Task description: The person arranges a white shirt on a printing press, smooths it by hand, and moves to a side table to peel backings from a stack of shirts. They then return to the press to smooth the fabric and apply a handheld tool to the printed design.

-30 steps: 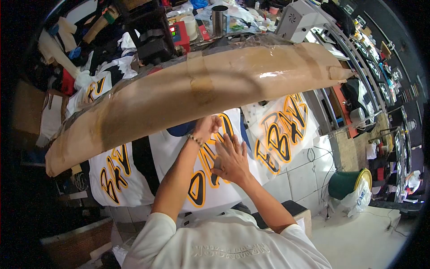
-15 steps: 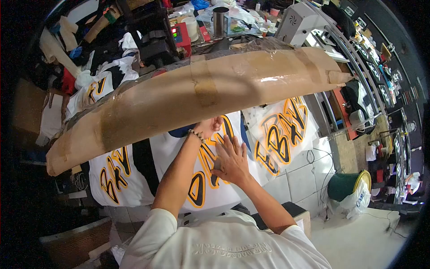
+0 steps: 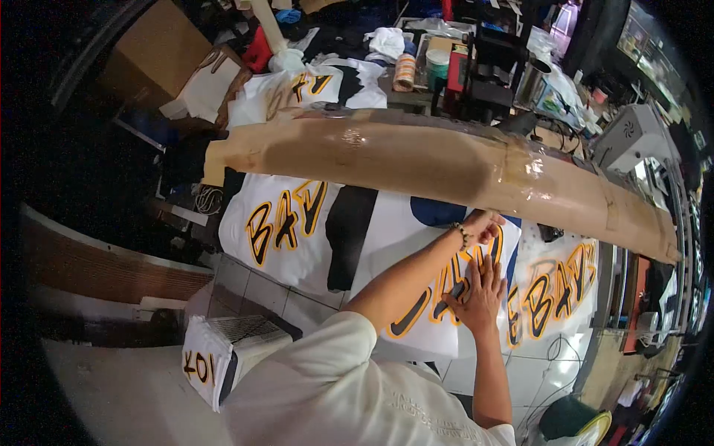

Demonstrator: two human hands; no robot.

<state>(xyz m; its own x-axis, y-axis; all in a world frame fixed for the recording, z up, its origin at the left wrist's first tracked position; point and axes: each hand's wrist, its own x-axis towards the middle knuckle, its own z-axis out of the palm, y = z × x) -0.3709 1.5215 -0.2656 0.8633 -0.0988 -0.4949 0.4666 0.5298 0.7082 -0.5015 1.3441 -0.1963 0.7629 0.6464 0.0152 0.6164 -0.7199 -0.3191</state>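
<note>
My left hand point(image 3: 483, 225), with a beaded bracelet at its wrist, is just below the long brown taped cardboard point(image 3: 416, 152). Its fingers are curled in; whatever they grip is too small to make out. My right hand point(image 3: 480, 297) lies flat with fingers spread on the middle white shirt point(image 3: 420, 346), over its black and orange lettering, and holds nothing. Left of it is another white lettered shirt point(image 3: 286, 223), with black cloth point(image 3: 352, 238) between them. To the right lies a clear sheet point(image 3: 554, 290) with similar lettering.
The cardboard spans the work area beyond my hands. A stack with lettered white cloth point(image 3: 201, 364) stands at lower left, and a green bin point(image 3: 565, 418) at lower right. Behind are a metal cup point(image 3: 532, 82), a grey machine point(image 3: 636, 137) and a cardboard box point(image 3: 160, 59).
The view has turned left, so the scene sits further right and the lower-left stack shows. My right hand stays spread on the shirt; my left hand remains curled near the cardboard.
</note>
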